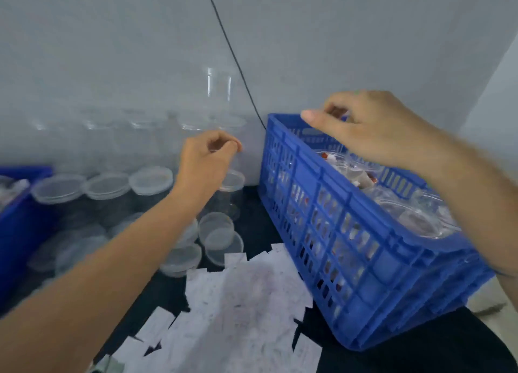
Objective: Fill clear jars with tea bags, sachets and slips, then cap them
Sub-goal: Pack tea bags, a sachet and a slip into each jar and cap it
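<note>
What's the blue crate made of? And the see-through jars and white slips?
The crate looks like hard plastic: moulded grid of holes, slight shine. The jars seem clear plastic, see-through with cloudy lids, possibly glass. The slips look like matt paper, thin and flat.

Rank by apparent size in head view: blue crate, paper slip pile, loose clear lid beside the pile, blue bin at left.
1. blue crate
2. paper slip pile, though it runs off the bottom edge
3. loose clear lid
Unranked: blue bin, cropped by the left edge.
</note>
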{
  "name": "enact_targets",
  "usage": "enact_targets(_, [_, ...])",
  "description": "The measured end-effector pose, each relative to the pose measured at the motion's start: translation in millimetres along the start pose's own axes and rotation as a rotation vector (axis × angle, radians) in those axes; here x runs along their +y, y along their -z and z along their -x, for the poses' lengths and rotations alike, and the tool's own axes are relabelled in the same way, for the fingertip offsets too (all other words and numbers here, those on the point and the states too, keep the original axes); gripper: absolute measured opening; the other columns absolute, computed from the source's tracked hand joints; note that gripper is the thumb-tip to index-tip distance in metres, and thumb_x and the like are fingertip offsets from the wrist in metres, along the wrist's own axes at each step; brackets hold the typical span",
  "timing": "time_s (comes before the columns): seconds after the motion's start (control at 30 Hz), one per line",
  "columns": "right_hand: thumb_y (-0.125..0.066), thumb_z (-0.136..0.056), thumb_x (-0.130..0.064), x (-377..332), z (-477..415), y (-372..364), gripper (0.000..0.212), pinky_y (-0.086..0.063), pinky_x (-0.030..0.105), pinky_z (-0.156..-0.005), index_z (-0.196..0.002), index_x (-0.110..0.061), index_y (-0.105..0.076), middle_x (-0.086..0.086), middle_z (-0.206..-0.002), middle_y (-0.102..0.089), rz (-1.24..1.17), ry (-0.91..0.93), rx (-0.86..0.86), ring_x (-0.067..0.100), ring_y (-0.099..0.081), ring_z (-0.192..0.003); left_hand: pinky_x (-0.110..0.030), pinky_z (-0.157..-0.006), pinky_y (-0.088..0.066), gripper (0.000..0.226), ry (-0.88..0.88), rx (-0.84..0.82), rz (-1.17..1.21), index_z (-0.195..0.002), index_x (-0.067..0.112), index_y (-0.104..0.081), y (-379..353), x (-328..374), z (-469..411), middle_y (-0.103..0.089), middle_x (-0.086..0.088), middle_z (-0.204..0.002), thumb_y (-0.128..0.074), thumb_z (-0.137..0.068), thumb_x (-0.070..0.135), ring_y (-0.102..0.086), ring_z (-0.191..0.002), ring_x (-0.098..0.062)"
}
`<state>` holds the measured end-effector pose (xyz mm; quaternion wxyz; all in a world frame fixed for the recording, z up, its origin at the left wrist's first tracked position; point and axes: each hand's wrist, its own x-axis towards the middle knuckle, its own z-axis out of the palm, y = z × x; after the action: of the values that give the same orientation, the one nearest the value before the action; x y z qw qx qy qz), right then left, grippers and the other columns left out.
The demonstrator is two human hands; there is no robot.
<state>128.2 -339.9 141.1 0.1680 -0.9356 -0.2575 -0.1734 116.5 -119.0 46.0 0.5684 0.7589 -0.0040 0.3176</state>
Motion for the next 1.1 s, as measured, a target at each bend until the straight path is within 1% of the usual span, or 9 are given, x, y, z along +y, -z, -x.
enact_targets(0.1, [-0.046,-0.09,-0.067,-42,-14,-41,0.05,-0.049,0.038,-0.086,-0.095,-0.023,-0.067,-0.007,-0.099,-0.068,-0.065,0.045,-0.1,0.016,-0.06,-0.091,-0.024,-0.073,-0.046,0.029,0.037,0.07,-0.073,-0.066,0.019,-0.065,54,-14,-13,-0.066,0.0,-0.073,-0.056,-0.086,0.001,-0.058,-0.075,-0.012])
enact_targets(0.2, [-0.048,-0.093,-0.064,-70,-37,-80,0.047,-0.043,0.02,-0.073,-0.097,-0.021,-0.067,-0.009,-0.097,-0.066,-0.147,0.048,-0.187,0.009,-0.058,-0.087,-0.006,-0.063,-0.04,0.022,0.068,0.089,-0.21,-0.071,0.017,-0.068,108,-28,-20,-0.065,0.006,-0.071,-0.058,-0.087,0.005,-0.055,-0.063,0.001])
enact_targets(0.27, [-0.051,-0.095,-0.06,-88,-54,-106,0.044,-0.036,0.014,-0.065,-0.098,-0.019,-0.066,-0.008,-0.096,-0.065,-0.198,0.045,-0.236,0.008,-0.058,-0.084,-0.005,-0.062,-0.038,0.016,0.092,0.104,-0.283,-0.08,0.012,-0.07,139,-38,-20,-0.065,0.005,-0.074,-0.059,-0.089,0.006,-0.054,-0.064,0.002])
enact_targets(0.4, [-0.054,-0.096,-0.055,-122,-82,-152,0.038,-0.043,0.026,-0.074,-0.1,-0.02,-0.065,-0.006,-0.097,-0.064,-0.345,0.016,-0.326,0.015,-0.063,-0.094,-0.025,-0.085,-0.046,0.016,0.132,0.229,-0.321,-0.092,0.009,-0.072,195,-57,-16,-0.07,-0.004,-0.094,-0.056,-0.091,0.007,-0.061,-0.089,-0.012])
enact_targets(0.5, [-0.057,-0.095,-0.054,-149,-92,-187,0.033,-0.044,0.031,-0.084,-0.102,-0.022,-0.06,-0.005,-0.103,-0.063,-0.406,0.013,-0.396,0.016,-0.06,-0.099,-0.027,-0.089,-0.047,0.018,0.187,0.257,-0.357,-0.097,0.012,-0.071,230,-79,-16,-0.07,-0.004,-0.101,-0.056,-0.09,0.006,-0.062,-0.094,-0.013])
enact_targets(0.67, [-0.065,-0.092,-0.05,-195,-103,-250,0.052,-0.039,0.03,-0.084,-0.128,-0.014,-0.055,0.007,-0.132,-0.057,-0.355,0.07,-0.511,0.023,-0.055,-0.116,-0.031,-0.096,-0.04,0.051,0.368,0.003,-0.761,-0.132,0.012,-0.053,256,-134,-20,-0.058,-0.008,-0.13,-0.068,-0.084,0.02,-0.053,-0.118,-0.027])
enact_targets(0.8, [-0.069,-0.092,-0.043,-229,-109,-293,0.065,-0.037,0.032,-0.096,-0.142,-0.009,-0.045,0.012,-0.146,-0.046,-0.262,0.173,-0.501,0.027,-0.046,-0.131,-0.041,-0.102,-0.035,0.061,0.269,-0.174,-1.115,-0.135,0.012,-0.046,258,-164,-24,-0.052,-0.011,-0.134,-0.07,-0.082,0.031,-0.046,-0.123,-0.029])
enact_targets(0.97, [-0.069,-0.087,-0.053,-264,-123,-324,0.081,-0.036,0.043,-0.11,-0.145,-0.007,-0.038,0.019,-0.145,-0.044,-0.077,0.264,-0.465,0.034,-0.041,-0.135,-0.049,-0.109,-0.024,0.081,0.294,-0.286,-1.248,-0.14,0.011,-0.033,262,-187,-43,-0.039,-0.009,-0.141,-0.067,-0.08,0.054,-0.032,-0.135,-0.028])
enact_targets(1.1, [-0.068,-0.09,-0.044,-285,-139,-341,0.073,-0.038,0.044,-0.107,-0.145,-0.007,-0.036,0.02,-0.144,-0.043,-0.05,0.265,-0.496,0.036,-0.041,-0.133,-0.045,-0.108,-0.025,0.065,0.297,-0.34,-1.408,-0.138,0.012,-0.038,265,-194,-59,-0.045,-0.008,-0.139,-0.058,-0.087,0.047,-0.04,-0.131,-0.026])
